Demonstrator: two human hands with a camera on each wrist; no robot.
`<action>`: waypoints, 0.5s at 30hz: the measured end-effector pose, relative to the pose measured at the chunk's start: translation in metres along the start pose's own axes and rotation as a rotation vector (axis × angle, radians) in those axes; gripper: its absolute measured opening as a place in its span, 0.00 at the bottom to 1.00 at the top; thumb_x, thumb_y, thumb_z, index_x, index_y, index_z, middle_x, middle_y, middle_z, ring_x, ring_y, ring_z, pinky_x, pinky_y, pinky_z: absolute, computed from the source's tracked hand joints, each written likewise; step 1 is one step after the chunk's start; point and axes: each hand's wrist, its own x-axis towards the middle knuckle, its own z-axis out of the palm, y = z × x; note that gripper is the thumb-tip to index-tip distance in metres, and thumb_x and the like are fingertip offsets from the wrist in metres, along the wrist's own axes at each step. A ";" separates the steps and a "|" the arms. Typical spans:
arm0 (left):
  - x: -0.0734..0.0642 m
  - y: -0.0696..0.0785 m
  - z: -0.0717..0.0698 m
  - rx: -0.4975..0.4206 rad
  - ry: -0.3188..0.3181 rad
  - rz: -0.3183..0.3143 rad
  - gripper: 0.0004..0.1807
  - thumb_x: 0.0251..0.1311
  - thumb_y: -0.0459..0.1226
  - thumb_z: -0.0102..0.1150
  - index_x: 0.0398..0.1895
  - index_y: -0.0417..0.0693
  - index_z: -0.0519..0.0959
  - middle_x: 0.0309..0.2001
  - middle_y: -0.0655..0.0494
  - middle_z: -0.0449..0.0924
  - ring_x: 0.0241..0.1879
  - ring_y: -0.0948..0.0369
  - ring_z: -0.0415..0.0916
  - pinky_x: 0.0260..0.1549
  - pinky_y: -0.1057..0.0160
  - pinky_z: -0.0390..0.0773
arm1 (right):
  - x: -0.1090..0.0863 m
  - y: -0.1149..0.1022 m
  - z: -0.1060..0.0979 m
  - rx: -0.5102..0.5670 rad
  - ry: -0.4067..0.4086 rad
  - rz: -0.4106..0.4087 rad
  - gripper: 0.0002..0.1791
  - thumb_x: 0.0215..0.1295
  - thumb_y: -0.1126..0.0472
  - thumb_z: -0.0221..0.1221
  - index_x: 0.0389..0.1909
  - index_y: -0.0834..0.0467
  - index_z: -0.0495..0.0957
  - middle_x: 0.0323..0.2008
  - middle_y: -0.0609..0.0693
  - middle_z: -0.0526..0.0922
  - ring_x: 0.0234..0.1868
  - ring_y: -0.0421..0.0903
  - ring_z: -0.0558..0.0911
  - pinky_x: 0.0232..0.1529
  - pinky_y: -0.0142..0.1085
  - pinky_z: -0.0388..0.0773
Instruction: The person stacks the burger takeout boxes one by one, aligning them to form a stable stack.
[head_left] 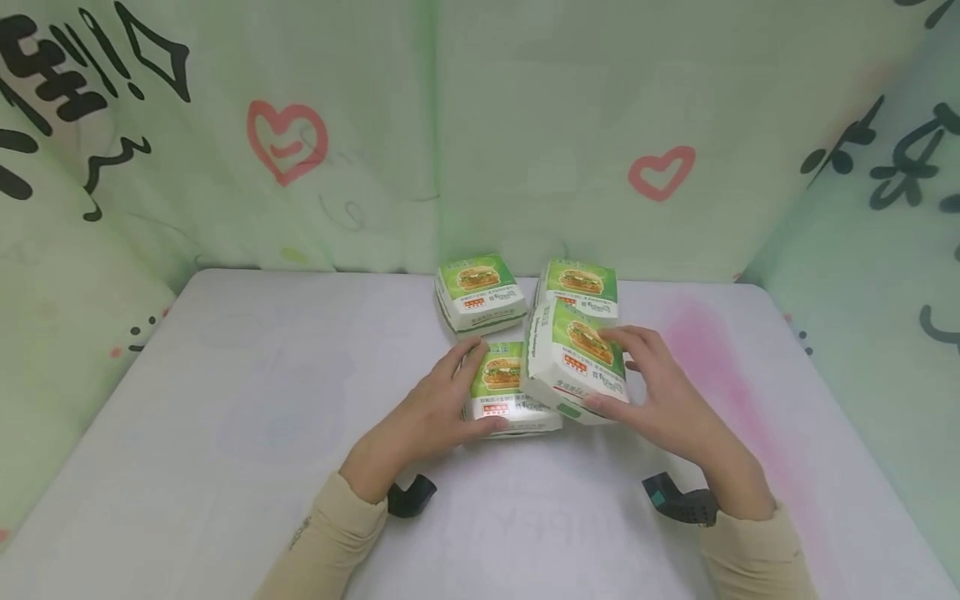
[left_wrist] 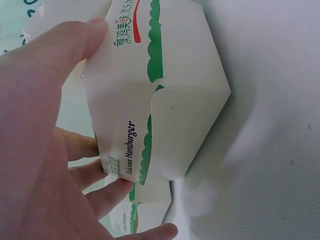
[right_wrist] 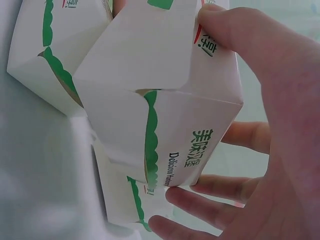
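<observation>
Four white-and-green hamburger boxes with a burger picture are in the head view. My left hand point(head_left: 423, 412) grips the front-left hamburger box point(head_left: 497, 379), thumb at its near side and fingers toward the far side. My right hand point(head_left: 671, 404) holds another hamburger box point(head_left: 581, 346) between thumb and fingers. This box is tilted and overlaps the front-left one and part of the back-right box point(head_left: 588, 279). In the right wrist view, the lower side of the right-hand box point(right_wrist: 130, 65) shows above the table. Behind the left-hand box sits the back-left box point(head_left: 480, 287).
A white table point(head_left: 247, 400) with a pink stain point(head_left: 708, 358) on its right spreads under everything. Green cloth point(head_left: 525, 125) with red hearts and black drawings hangs behind and at both sides. Black wrist devices point(head_left: 678, 500) sit at both sleeves.
</observation>
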 end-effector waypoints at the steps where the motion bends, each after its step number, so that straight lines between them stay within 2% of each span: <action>1: 0.000 0.000 0.000 0.001 0.000 -0.002 0.56 0.58 0.61 0.62 0.80 0.45 0.46 0.79 0.53 0.43 0.78 0.54 0.48 0.74 0.53 0.59 | 0.000 0.000 0.000 -0.001 -0.001 0.001 0.43 0.58 0.46 0.69 0.71 0.54 0.61 0.69 0.56 0.59 0.66 0.54 0.65 0.62 0.58 0.71; 15: -0.002 0.002 -0.001 -0.007 0.007 -0.001 0.55 0.58 0.60 0.63 0.79 0.45 0.47 0.79 0.51 0.44 0.77 0.53 0.50 0.73 0.52 0.60 | -0.001 0.000 0.000 0.008 -0.014 0.023 0.43 0.58 0.45 0.69 0.71 0.53 0.61 0.70 0.56 0.59 0.66 0.55 0.66 0.62 0.58 0.71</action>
